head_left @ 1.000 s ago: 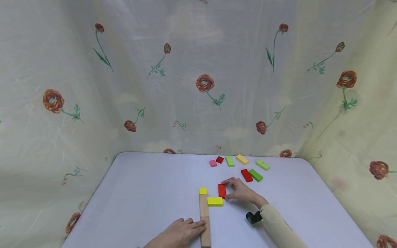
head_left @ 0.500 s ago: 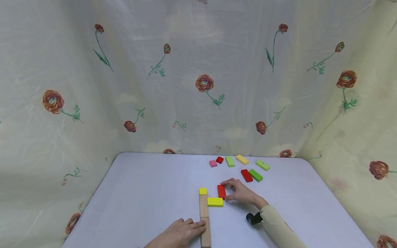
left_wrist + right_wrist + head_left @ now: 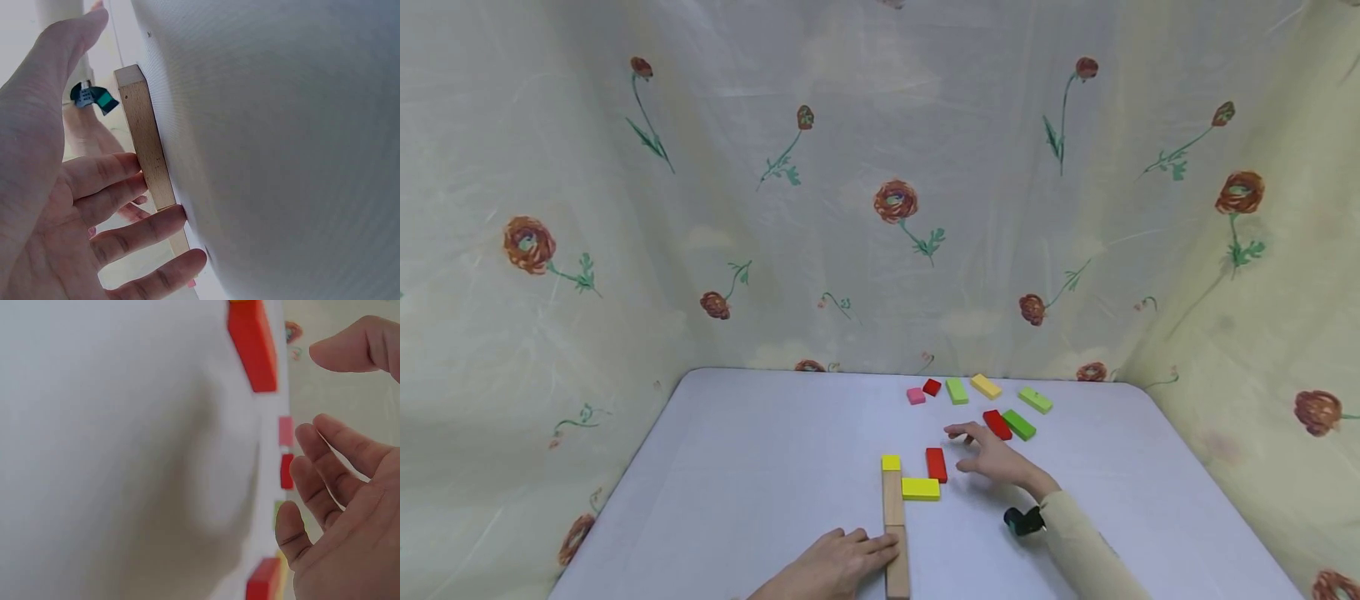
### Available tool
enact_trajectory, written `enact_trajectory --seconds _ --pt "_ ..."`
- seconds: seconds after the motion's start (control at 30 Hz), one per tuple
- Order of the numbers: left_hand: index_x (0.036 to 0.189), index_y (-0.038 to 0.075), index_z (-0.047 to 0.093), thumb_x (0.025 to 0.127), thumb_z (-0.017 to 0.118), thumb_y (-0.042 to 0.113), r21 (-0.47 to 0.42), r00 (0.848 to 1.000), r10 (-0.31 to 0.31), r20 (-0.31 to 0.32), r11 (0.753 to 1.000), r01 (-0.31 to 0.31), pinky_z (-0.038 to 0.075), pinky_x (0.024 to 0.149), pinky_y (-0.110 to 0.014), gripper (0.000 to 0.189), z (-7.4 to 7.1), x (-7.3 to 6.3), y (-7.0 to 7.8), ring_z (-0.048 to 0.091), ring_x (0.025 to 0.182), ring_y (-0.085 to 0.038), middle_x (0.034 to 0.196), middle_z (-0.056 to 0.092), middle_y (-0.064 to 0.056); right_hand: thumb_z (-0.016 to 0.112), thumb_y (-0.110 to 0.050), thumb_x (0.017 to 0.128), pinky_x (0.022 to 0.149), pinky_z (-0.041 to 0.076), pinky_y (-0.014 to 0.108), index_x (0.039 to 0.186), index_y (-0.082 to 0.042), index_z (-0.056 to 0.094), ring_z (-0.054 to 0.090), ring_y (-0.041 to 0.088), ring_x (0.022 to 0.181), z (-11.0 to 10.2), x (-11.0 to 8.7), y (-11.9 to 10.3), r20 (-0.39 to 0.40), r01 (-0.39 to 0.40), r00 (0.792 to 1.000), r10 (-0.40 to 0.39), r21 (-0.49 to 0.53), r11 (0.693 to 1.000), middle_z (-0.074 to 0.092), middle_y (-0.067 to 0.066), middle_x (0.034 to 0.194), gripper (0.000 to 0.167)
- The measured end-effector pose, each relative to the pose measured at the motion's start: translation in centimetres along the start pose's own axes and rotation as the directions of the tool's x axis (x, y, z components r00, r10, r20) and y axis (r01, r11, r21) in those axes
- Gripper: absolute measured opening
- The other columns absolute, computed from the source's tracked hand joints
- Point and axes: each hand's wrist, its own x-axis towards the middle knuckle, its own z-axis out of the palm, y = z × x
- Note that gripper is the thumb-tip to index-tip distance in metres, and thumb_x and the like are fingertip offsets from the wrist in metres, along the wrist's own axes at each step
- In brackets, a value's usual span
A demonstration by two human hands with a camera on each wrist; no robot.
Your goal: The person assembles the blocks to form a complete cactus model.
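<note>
A long plain wooden block [image 3: 895, 533] lies on the white table [image 3: 760, 467], a small yellow block [image 3: 891, 462] at its far end. A yellow block [image 3: 921, 489] and a red block [image 3: 936, 464] lie flat just right of it. My left hand [image 3: 835, 567] rests with straight fingers against the wooden block's [image 3: 147, 156] left side. My right hand [image 3: 992, 454] hovers open, fingers spread, just right of the red block [image 3: 253, 344] and touches nothing.
Loose blocks lie at the far right of the table: pink [image 3: 915, 396], red [image 3: 932, 387], light green [image 3: 957, 390], yellow [image 3: 985, 385], green [image 3: 1035, 399], red [image 3: 997, 424] and green [image 3: 1018, 424]. A floral curtain [image 3: 880, 183] encloses the table.
My right hand has let go of the red block and drawn back to the right, fingers spread. The red block stays beside the yellow one. My left hand has not moved.
</note>
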Motion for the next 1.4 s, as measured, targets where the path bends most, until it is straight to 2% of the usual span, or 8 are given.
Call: enact_trajectory --seconds 0.2,0.33,0.47,0.63,0.73,1.0,1.2,1.4 --pt "0.145 0.027 0.044 0.080 0.065 0.064 0.009 1.000 0.015 -0.018 1.000 -0.014 0.048 0.078 -0.023 0.078 0.0 -0.1 0.0 0.051 0.094 -0.001 0.142 0.051 0.014 0.065 -0.008 0.086 0.097 0.043 0.053 0.139 -0.014 0.047 0.041 0.032 0.124 -2.5 0.0 1.0 -0.030 -0.012 0.999 0.013 0.044 0.999 0.049 0.009 0.137 0.056" --pt "0.145 0.026 0.044 0.080 0.066 0.063 0.002 1.000 0.012 -0.022 1.000 -0.012 0.048 0.079 -0.023 0.078 0.1 -0.2 0.0 0.051 0.093 -0.002 0.141 0.051 0.014 0.063 -0.009 0.087 0.102 0.035 0.062 0.141 -0.016 0.042 0.036 0.037 0.130 -4.0 -0.1 2.1 -0.055 -0.056 0.997 0.058 0.043 0.998 0.040 0.015 0.144 0.058" --pt "0.145 0.027 0.044 0.080 0.066 0.063 0.000 1.000 0.012 -0.029 1.000 -0.012 0.049 0.079 -0.024 0.078 0.2 -0.1 0.1 0.051 0.093 -0.002 0.141 0.051 0.014 0.062 -0.010 0.089 0.101 0.034 0.065 0.143 -0.016 0.040 0.034 0.040 0.130 -5.3 -0.4 3.5 -0.088 -0.095 0.991 0.097 0.028 0.995 0.036 0.019 0.144 0.059" --pt "0.145 0.027 0.045 0.079 0.065 0.064 0.006 1.000 0.011 -0.026 1.000 -0.011 0.049 0.079 -0.024 0.078 0.1 -0.2 0.1 0.051 0.093 -0.002 0.141 0.051 0.014 0.058 -0.005 0.089 0.100 0.035 0.065 0.145 -0.011 0.039 0.033 0.042 0.129 -6.5 -0.5 5.3 -0.113 -0.067 0.991 0.069 0.027 0.997 0.033 0.020 0.147 0.060" --pt "0.145 0.027 0.045 0.079 0.065 0.064 0.013 1.000 0.006 -0.017 1.000 -0.006 0.048 0.077 -0.023 0.078 -0.1 -0.2 0.2 0.050 0.091 -0.001 0.140 0.052 0.014 0.054 0.002 0.088 0.102 0.033 0.065 0.146 -0.007 0.036 0.029 0.045 0.132 -7.0 -0.4 6.1 -0.120 -0.056 0.991 0.058 0.027 0.998 0.025 0.022 0.152 0.061" --pt "0.145 0.027 0.045 0.079 0.065 0.065 0.009 1.000 0.003 -0.024 1.000 -0.003 0.047 0.077 -0.022 0.078 0.0 -0.2 0.2 0.050 0.090 -0.001 0.140 0.052 0.015 0.047 0.006 0.087 0.105 0.022 0.071 0.150 -0.009 0.030 0.020 0.049 0.136 -7.5 0.3 7.9 -0.094 -0.134 0.986 0.139 0.053 0.990 0.012 0.024 0.157 0.068" --pt "0.145 0.027 0.045 0.080 0.064 0.065 0.002 0.999 0.017 -0.038 1.000 -0.017 0.047 0.076 -0.021 0.078 0.2 -0.3 0.0 0.050 0.091 -0.001 0.141 0.052 0.014 0.044 0.010 0.081 0.105 0.019 0.072 0.151 -0.014 0.030 0.017 0.049 0.138 -7.5 0.7 8.6 -0.055 -0.169 0.984 0.172 0.063 0.984 0.013 0.024 0.158 0.075" --pt "0.145 0.027 0.045 0.079 0.063 0.067 0.025 0.998 0.029 -0.064 0.999 -0.028 0.047 0.075 -0.021 0.079 0.2 -0.3 -0.1 0.051 0.093 0.000 0.141 0.051 0.015 0.044 0.010 0.083 0.106 0.020 0.071 0.151 -0.015 0.032 0.016 0.048 0.136 -7.3 1.1 8.8 -0.044 -0.228 0.972 0.230 0.050 0.972 0.017 0.027 0.154 0.074"
